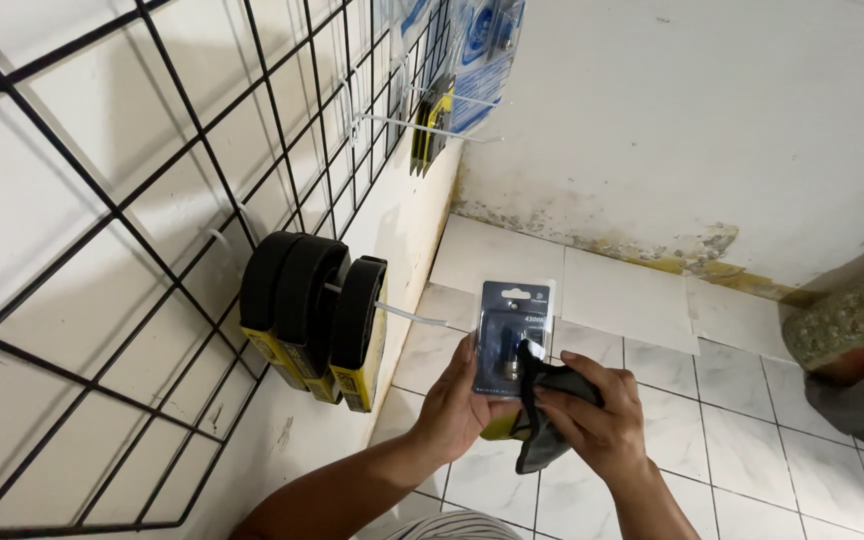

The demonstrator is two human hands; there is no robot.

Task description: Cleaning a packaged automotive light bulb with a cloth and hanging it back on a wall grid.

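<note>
My left hand (452, 405) holds a small dark blister pack (512, 335) upright by its lower left edge, with something yellow peeking out under it. My right hand (597, 415) presses a dark grey cloth (542, 415) against the pack's lower right front. Both hands are in front of a white wall, just right of a black wire grid (102, 260).
Three black and yellow packaged items (317, 315) hang on a white hook of the grid to the left. More packs, blue and yellow-black (452, 90), hang higher up. White floor tiles (732, 420) lie below; a speckled sandal and foot (847, 325) sit at right.
</note>
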